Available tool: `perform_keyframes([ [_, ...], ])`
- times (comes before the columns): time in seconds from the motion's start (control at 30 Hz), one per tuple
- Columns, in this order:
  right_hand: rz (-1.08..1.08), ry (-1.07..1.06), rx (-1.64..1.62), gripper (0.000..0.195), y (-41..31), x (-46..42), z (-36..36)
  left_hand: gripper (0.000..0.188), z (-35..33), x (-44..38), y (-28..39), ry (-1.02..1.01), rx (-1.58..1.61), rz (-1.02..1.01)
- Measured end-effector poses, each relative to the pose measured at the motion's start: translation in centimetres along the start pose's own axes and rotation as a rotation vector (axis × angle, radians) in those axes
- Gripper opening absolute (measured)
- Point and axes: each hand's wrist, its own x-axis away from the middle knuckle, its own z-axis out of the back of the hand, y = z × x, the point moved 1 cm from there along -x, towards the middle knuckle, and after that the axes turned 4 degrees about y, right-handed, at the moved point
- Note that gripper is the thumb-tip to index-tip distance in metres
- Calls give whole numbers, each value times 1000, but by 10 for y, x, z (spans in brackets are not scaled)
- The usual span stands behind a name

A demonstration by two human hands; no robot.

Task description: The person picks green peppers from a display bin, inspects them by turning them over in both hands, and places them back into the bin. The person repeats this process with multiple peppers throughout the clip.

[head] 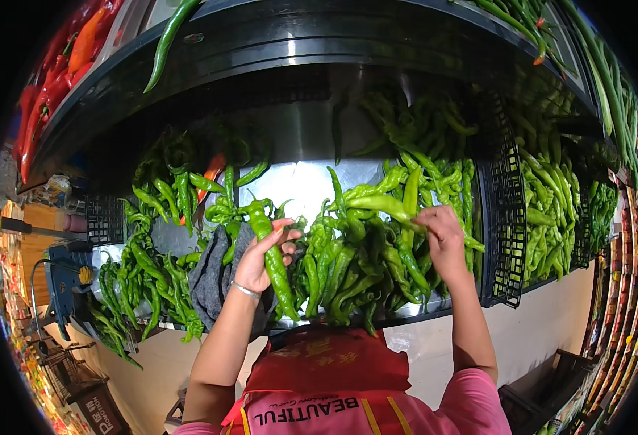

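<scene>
A long green pepper (pixel 278 266) lies across my left hand (pixel 262 261), held between thumb and fingers, its stem end pointing away from me. My right hand (pixel 442 236) has its fingers closed on the end of a lighter green pepper (pixel 378 204) above the pile. Between and below my hands, a heap of green peppers (pixel 340 272) rests on a metal display tray (pixel 302 179). A dark grey cloth (pixel 207 274) lies beside my left wrist, among the peppers. The palm side of my right hand is hidden.
More thin green peppers (pixel 150 261) lie at the left. A black plastic grid divider (pixel 506 217) stands on the right, with light green peppers (pixel 547 217) beyond. A dark shelf edge (pixel 319 46) overhangs the tray; red peppers (pixel 52 87) sit at upper left.
</scene>
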Motion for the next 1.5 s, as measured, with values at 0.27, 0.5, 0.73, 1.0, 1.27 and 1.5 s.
perform_keyframes([
  [0.27,-584,-14,-329,39,123,62,-38,33,-11,13,-12,-21,-92,-3],
  [0.5,-91,-163,334,66,66,47,-77,32,0,21,-24,44,-86,30],
  [0.73,-357,-379,-115,49,103,49,-80,33,-11,20,-30,-7,-106,66],
  [1.0,-1008,-53,-966,39,93,102,33,33,1,27,-30,24,-111,65],
  [1.27,-1123,240,-944,52,108,170,149,32,2,36,-29,22,-100,73],
  [1.5,-1221,-136,-417,41,132,150,211,33,3,40,-31,17,-106,73],
])
